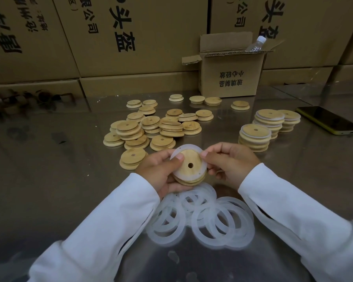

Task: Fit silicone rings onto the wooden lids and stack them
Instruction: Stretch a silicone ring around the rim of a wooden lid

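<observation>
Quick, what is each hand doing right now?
Left hand: closed around the wooden lid, thumb on top.
Right hand: pinching the silicone ring at the lid's edge.

Both forearms, in white sleeves (102,226), extend from the near edge of the table (49,169) and converge toward its middle. Left hand (158,173) cups the wooden lid (194,157) from beneath, thumb laid across its top face. Right hand (231,164) pinches the lid's right rim, fingers curled, thumb uppermost
</observation>
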Motion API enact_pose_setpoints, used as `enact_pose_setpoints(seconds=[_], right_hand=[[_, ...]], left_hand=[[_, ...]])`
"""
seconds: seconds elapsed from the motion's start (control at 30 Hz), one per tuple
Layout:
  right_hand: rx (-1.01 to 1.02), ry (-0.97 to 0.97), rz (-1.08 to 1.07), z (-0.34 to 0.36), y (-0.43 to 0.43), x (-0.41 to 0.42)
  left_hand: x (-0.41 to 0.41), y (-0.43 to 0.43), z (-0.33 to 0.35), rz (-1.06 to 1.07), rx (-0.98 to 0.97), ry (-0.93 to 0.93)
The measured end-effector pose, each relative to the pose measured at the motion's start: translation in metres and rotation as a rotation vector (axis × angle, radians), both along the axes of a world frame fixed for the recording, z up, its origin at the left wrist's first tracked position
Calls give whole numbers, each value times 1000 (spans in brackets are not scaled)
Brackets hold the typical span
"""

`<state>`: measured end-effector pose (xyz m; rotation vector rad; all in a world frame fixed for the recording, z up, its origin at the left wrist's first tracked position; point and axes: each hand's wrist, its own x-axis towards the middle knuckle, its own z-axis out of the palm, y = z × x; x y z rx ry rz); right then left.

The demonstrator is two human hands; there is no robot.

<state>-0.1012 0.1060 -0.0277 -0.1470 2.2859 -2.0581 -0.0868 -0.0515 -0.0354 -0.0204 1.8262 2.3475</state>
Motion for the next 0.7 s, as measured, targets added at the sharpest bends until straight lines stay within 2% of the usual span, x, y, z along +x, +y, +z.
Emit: enact_pose_setpoints(seconds=[0.23,0.47,0.7], right_hand=[[106,302,-139,-5,-4,5],[109,313,-175,1,1,4],[70,371,-134,3,-1,7]], left_hand=[[2,-1,-3,28,-63,176],[2,1,-1,88,-114,321],[3,0,2,138,-118,348]])
